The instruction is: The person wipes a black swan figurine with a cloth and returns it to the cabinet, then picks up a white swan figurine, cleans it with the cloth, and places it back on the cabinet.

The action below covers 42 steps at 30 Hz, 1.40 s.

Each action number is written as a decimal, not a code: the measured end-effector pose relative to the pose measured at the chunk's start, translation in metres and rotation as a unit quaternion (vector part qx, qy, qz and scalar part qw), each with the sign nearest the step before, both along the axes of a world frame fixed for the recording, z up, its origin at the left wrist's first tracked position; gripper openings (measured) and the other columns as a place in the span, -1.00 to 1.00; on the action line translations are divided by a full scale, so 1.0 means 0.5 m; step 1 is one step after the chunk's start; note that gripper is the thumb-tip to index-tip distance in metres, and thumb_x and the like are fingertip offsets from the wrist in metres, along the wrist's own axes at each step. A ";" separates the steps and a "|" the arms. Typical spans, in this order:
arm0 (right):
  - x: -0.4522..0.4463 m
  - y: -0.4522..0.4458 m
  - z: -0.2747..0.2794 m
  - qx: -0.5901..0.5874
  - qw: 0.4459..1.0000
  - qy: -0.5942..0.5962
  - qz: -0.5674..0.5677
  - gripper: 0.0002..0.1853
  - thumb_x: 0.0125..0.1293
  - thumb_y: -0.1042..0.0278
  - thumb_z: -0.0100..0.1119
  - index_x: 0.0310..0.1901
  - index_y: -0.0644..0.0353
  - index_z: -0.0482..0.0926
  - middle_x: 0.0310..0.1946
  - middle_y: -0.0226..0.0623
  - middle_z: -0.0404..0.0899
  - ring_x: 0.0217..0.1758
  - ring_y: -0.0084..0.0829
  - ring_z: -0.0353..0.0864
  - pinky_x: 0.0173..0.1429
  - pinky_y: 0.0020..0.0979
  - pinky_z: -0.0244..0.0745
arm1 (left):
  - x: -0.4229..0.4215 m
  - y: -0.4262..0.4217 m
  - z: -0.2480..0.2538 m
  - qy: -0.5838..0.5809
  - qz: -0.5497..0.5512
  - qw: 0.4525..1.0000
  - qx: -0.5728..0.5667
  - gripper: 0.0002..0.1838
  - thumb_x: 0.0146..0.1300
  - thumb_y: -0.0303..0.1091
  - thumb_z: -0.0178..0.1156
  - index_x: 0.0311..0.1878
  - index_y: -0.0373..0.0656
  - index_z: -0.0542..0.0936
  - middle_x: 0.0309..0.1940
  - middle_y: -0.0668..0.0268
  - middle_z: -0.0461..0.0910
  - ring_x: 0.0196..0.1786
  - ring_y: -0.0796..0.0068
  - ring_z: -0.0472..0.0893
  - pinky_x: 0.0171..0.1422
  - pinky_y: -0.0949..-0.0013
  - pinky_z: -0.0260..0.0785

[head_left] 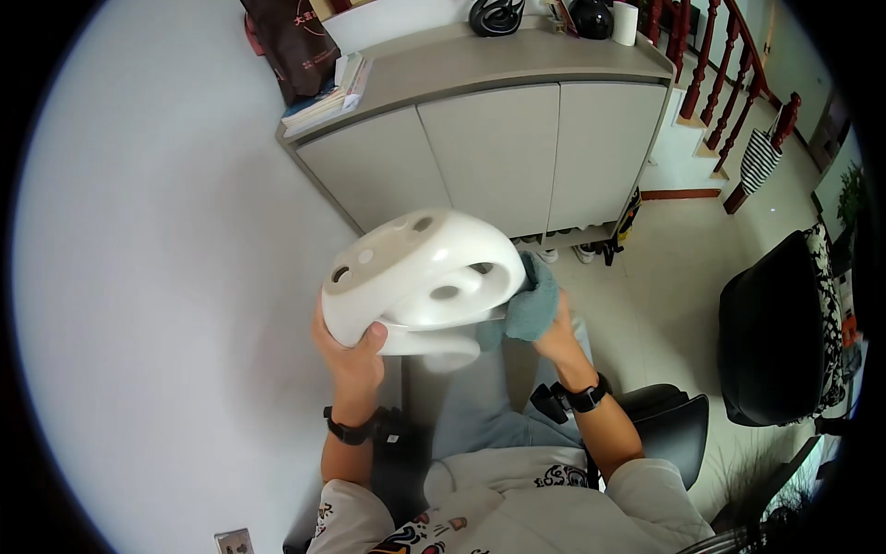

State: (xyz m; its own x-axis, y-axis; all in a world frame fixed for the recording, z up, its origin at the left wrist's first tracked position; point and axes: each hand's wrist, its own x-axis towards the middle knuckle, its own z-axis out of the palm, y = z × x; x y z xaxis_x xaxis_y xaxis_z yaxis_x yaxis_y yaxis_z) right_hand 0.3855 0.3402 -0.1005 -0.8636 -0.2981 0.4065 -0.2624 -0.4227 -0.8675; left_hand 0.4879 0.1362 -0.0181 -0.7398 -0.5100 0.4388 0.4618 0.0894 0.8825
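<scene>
The cloth (533, 312) partly hides the right hand (558, 334).

The shell (369, 295) lies between the hands, its left end in the left hand (351, 355), its right end against the cloth (533, 305) in the right hand (560, 332). Before them stands the cabinet (443, 69). Along its top, left to right: books (318, 106), with a bag (295, 46) just behind, then an ornament (496, 17), a vase (591, 18) and a cylinder (625, 23). Shoes (581, 251) sit at its foot. The wall (166, 231) is left, the stairs (688, 157) beyond the cabinet's right end, an armchair (771, 332) well apart on the right.
</scene>
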 end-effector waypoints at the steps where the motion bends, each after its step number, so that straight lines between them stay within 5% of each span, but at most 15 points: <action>1: -0.008 0.003 -0.015 0.009 0.999 0.000 0.042 -0.56 0.09 0.52 0.18 0.05 0.37 0.41 -0.13 -0.32 0.52 -0.08 -0.56 0.45 0.07 -0.48 0.35 | 0.000 -0.001 -0.004 0.003 0.000 1.000 0.008 -0.20 -0.09 -0.09 0.45 0.13 -0.40 0.35 -0.04 0.20 0.48 0.04 0.37 0.48 0.14 0.34 0.30; 3: -0.019 0.005 -0.034 0.026 0.992 -0.002 0.126 -0.50 0.13 0.48 0.19 0.13 0.34 0.35 0.01 -0.27 0.48 0.08 -0.51 0.41 0.19 -0.44 0.30 | 0.002 -0.006 -0.015 0.006 0.000 1.000 0.022 -0.21 -0.07 -0.10 0.44 0.13 -0.41 0.34 -0.02 0.20 0.47 0.05 0.38 0.46 0.16 0.34 0.28; 9: 0.002 -0.020 -0.013 0.031 0.998 0.003 0.061 -0.65 0.15 0.51 0.16 0.00 0.33 0.45 -0.08 -0.30 0.54 -0.02 -0.53 0.46 0.10 -0.43 0.37 | 0.009 0.016 -0.001 0.049 0.035 0.997 0.057 -0.28 0.03 -0.18 0.37 0.14 -0.43 0.31 0.01 0.17 0.45 0.09 0.33 0.44 0.20 0.30 0.25; 12: 0.002 0.001 0.027 0.086 0.987 0.094 0.094 -0.67 0.06 0.58 0.12 -0.07 0.31 0.47 -0.16 -0.11 0.56 -0.07 -0.28 0.57 0.00 -0.40 0.43 | 0.012 0.002 -0.012 0.066 0.027 0.996 0.060 -0.24 0.00 -0.16 0.39 0.16 -0.41 0.28 0.05 0.15 0.42 0.11 0.31 0.42 0.21 0.27 0.25; 18: 0.029 0.010 0.059 0.208 0.928 0.309 -0.002 -0.60 -0.03 0.55 0.18 -0.06 0.34 0.46 -0.19 -0.02 0.53 -0.15 -0.03 0.55 -0.09 -0.24 0.48 | 0.021 -0.028 -0.034 0.072 0.028 0.994 0.073 -0.35 0.16 -0.17 0.15 0.23 -0.37 0.23 0.11 0.06 0.37 0.17 0.16 0.40 0.28 0.17 0.26; 24: 0.031 0.007 0.036 0.202 0.922 0.311 -0.114 -0.64 -0.03 0.56 0.15 -0.11 0.34 0.47 -0.23 -0.01 0.51 -0.21 -0.04 0.55 -0.15 -0.23 0.48 | 0.018 -0.003 -0.002 0.089 0.002 0.965 0.247 -0.40 0.18 -0.23 0.14 0.22 -0.35 0.24 0.10 0.09 0.38 0.16 0.17 0.41 0.26 0.16 0.28; 27: 0.019 0.015 -0.012 0.140 0.978 0.146 -0.040 -0.65 0.01 0.55 0.10 -0.08 0.34 0.47 -0.18 0.02 0.48 -0.23 -0.05 0.52 -0.13 -0.33 0.45 | 0.009 0.017 0.021 0.121 0.003 0.944 0.307 -0.42 0.24 -0.21 0.09 0.22 -0.36 0.24 0.09 0.10 0.38 0.16 0.17 0.41 0.25 0.15 0.28; 31: 0.058 0.013 0.037 0.039 0.989 -0.088 0.109 -0.71 0.12 0.48 0.06 -0.09 0.35 0.43 -0.17 -0.23 0.50 -0.14 -0.43 0.49 -0.01 -0.46 0.36 | -0.004 0.018 0.040 0.150 0.023 0.931 0.333 -0.46 0.31 -0.19 0.01 0.23 -0.37 0.23 0.12 0.10 0.36 0.18 0.18 0.38 0.26 0.15 0.28; 32: 0.065 -0.002 0.037 0.008 0.996 -0.041 0.075 -0.74 0.15 0.49 0.07 -0.11 0.33 0.42 -0.17 -0.33 0.49 -0.11 -0.58 0.43 -0.01 -0.49 0.36 | -0.013 0.018 0.038 0.152 0.037 0.935 0.319 -0.46 0.32 -0.19 0.00 0.23 -0.37 0.22 0.13 0.09 0.35 0.19 0.19 0.37 0.26 0.15 0.28; 37: 0.060 -0.028 0.017 -0.003 0.998 -0.042 -0.053 -0.78 0.12 0.50 0.16 -0.18 0.30 0.46 -0.25 -0.35 0.54 -0.22 -0.60 0.49 -0.14 -0.52 0.43 | -0.032 0.034 0.031 0.135 0.008 0.953 0.271 -0.37 0.33 -0.07 0.01 0.28 -0.34 0.16 0.24 0.10 0.25 0.27 0.20 0.28 0.31 0.15 0.20; 40: 0.046 -0.018 0.000 -0.029 0.989 -0.056 -0.133 -0.82 0.13 0.51 0.17 -0.21 0.30 0.48 -0.39 -0.41 0.57 -0.32 -0.62 0.53 -0.22 -0.57 0.45 | -0.023 -0.003 -0.022 0.146 -0.096 0.963 0.203 -0.31 0.31 0.02 0.00 0.31 -0.30 0.12 0.28 0.09 0.20 0.34 0.19 0.20 0.37 0.09 0.12; 42: 0.034 0.011 0.015 -0.028 0.986 -0.075 -0.143 -0.82 0.13 0.51 0.19 -0.22 0.31 0.49 -0.37 -0.41 0.57 -0.31 -0.62 0.53 -0.21 -0.56 0.45 | -0.014 -0.041 -0.035 0.131 -0.192 0.938 0.259 -0.25 0.28 0.07 0.03 0.33 -0.28 0.10 0.30 0.08 0.16 0.37 0.20 0.15 0.39 0.05 0.08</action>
State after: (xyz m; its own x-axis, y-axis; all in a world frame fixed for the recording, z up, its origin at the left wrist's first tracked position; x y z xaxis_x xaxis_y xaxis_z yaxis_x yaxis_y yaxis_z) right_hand 0.4026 0.3458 -0.0929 -0.9609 -0.0138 0.2764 -0.2482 -0.3990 -0.8827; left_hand 0.4808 0.1159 -0.0354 -0.8144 -0.4223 0.3979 0.5784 -0.5369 0.6141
